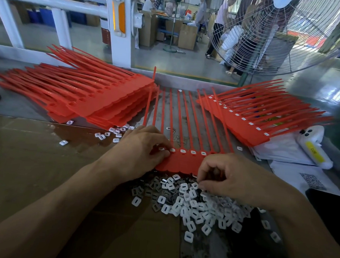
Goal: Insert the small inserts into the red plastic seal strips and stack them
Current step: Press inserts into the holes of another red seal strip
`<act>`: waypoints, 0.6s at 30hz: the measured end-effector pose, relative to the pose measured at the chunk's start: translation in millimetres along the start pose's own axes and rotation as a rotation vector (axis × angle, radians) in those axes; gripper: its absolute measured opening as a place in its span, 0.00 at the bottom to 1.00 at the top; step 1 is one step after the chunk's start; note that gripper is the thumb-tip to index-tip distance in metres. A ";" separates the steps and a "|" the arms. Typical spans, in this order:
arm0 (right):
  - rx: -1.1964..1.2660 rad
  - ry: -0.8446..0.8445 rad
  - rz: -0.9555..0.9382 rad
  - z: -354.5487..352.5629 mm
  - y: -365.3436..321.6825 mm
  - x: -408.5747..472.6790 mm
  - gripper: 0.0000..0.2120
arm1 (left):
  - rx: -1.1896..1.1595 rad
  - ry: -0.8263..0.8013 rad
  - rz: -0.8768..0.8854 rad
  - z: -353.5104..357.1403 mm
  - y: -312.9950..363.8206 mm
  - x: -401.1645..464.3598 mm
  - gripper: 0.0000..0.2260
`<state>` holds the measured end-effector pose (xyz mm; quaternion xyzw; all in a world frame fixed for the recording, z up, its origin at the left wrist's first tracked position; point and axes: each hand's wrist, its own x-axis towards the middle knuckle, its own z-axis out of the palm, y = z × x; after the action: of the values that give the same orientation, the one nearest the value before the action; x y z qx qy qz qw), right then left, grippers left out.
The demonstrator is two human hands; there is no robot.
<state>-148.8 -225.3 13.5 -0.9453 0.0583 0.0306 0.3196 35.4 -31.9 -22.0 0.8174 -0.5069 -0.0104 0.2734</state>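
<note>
A red seal strip sheet (183, 162) lies flat in front of me, its tails pointing away. Several white inserts sit in its row of sockets. My left hand (143, 149) rests on the sheet's left end, thumb and fingers pinching at an insert (161, 148) in a socket there. My right hand (231, 178) hovers over the near pile of loose white inserts (193, 206), fingers curled and pinching among them; what they hold is hidden. A stack of red sheets with empty sockets (88, 98) lies at the left. A stack with inserts fitted (253, 120) lies at the right.
Cardboard (27, 171) covers the left of the bench. A few stray inserts (114, 133) lie near the left stack. White bags and a labelled roll (314, 148) sit at the right, with a QR-code paper (313, 181). A large fan (286, 32) stands beyond the bench; people work far behind.
</note>
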 end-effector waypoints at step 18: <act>-0.021 0.003 -0.022 4.5 1.8 3.4 0.09 | 0.002 -0.010 0.002 0.5 -1.3 0.5 0.10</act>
<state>-145.8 -224.2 8.5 -0.9492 0.0478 0.0263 0.3100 36.6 -32.1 -22.9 0.8170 -0.5092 -0.0135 0.2703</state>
